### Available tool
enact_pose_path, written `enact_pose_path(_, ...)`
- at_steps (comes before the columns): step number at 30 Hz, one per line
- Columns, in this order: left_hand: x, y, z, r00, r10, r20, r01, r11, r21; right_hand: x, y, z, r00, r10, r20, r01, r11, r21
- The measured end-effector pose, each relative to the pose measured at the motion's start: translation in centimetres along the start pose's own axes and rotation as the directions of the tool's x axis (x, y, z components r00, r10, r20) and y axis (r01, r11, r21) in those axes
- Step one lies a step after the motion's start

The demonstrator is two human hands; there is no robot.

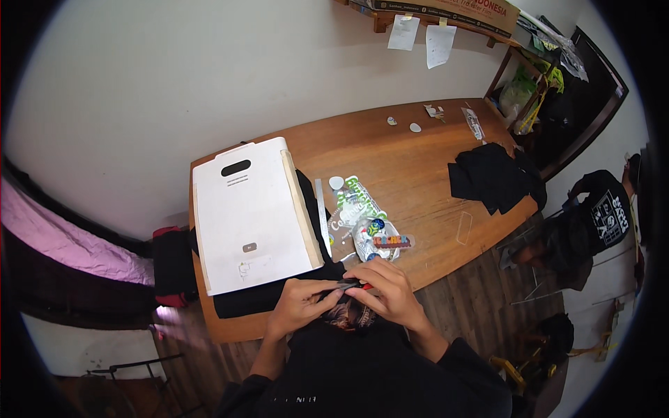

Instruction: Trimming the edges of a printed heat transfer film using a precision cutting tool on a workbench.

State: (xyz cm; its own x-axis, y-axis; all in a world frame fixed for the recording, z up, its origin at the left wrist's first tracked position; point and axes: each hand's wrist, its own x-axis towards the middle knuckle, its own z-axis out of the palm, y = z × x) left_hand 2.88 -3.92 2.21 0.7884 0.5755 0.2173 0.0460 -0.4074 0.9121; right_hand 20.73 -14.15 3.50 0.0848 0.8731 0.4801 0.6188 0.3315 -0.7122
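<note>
Close in front of my body, my two hands meet just off the table's near edge. My right hand (391,291) is closed round a small tool (350,284) with a grey end and a red-and-black part; its exact kind is hard to make out. Thumb and fingertips of my left hand (301,304) pinch the grey end of the same tool. Just beyond them lie printed sticker or transfer film sheets (359,198) in green and white, a crumpled clear plastic piece with a multicoloured lettered cutout (391,242), and a clear ruler-like strip (322,212).
Left on the wooden table (411,167), a large white panel-like case (258,209) rests on black cloth. Folded black garments (495,177) lie at the right, with small cut scraps (415,128) at the back. Beyond the table's right side, a person in black (599,216) sits.
</note>
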Motion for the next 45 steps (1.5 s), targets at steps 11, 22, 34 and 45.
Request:
enact_pose_path(11,-0.1,0.0,0.3,1.000,-0.016,0.021,0.017,1.000,-0.015,-0.6,0.3,0.3,0.999,0.000,-0.035,0.000,1.000,0.028)
enact_pose_path(22,-0.3,0.7,0.0,1.000,-0.005,0.012,0.005,1.000,0.000,-0.6,0.0,-0.4,1.000,-0.018,-0.023,0.019,0.999,0.027)
enact_pose_path(34,-0.4,1.0,0.3,0.999,0.024,0.024,-0.024,1.000,0.001,-0.6,-0.4,-0.6,0.999,-0.050,0.001,0.050,0.999,0.012)
enact_pose_path(45,-0.3,1.4,0.2,0.999,0.013,0.035,-0.014,1.000,0.022,-0.7,-0.4,-0.3,1.000,-0.030,-0.005,0.030,0.999,0.022)
